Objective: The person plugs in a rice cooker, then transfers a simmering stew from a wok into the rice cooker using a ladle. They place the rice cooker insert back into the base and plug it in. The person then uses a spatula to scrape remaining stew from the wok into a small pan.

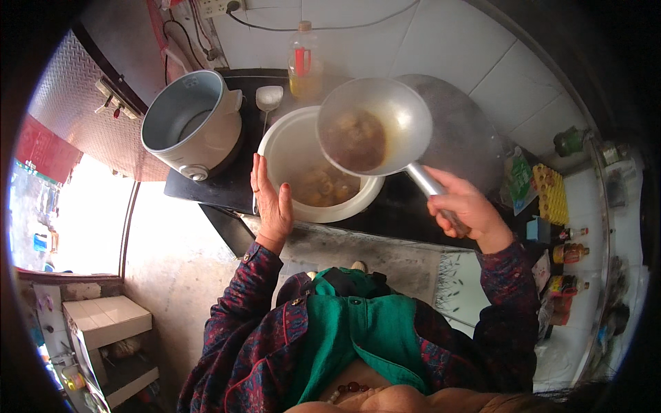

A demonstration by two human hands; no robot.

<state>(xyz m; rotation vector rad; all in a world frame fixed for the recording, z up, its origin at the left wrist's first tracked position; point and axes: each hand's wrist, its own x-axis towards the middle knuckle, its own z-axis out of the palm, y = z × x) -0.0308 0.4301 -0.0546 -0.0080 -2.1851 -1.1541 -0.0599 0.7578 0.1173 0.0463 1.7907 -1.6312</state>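
Gripping a metal ladle [406, 127] above a white pot [286, 148], the right hand [466, 206] sits opposite the flat, open left hand [273, 205].

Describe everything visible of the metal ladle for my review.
The ladle has a wide, round, silver-grey bowl, apparently metal, and a straight handle pointing to the lower right. Brown, lumpy contents lie inside, with bare metal at the right. The right hand grips the handle. The bowl overlaps the white pot from above; contact is unclear.
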